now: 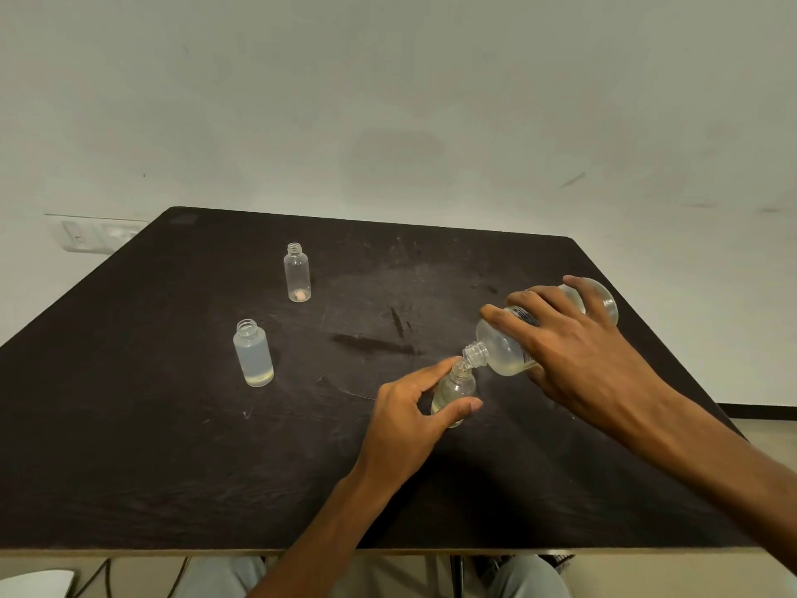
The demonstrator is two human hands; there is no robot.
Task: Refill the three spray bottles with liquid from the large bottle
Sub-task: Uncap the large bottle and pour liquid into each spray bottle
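Observation:
My right hand (pixel 573 338) grips the large clear bottle (pixel 500 349), tipped down to the left, its open neck touching the mouth of a small clear bottle (pixel 455 388). My left hand (pixel 414 414) holds that small bottle upright on the dark table (pixel 172 446), with the forefinger behind it and the thumb in front; pale liquid sits in its lower part. Two other small uncapped bottles stand apart to the left: a frosted one (pixel 253 353) with some liquid at the bottom, and a clear one (pixel 297 273) farther back with a pinkish bit at its base.
The table's far edge meets a pale wall with a white socket plate (pixel 92 235) at the left. Below the near edge are my knees, cables and a white object (pixel 36 583) on the floor. No caps or spray heads are in view.

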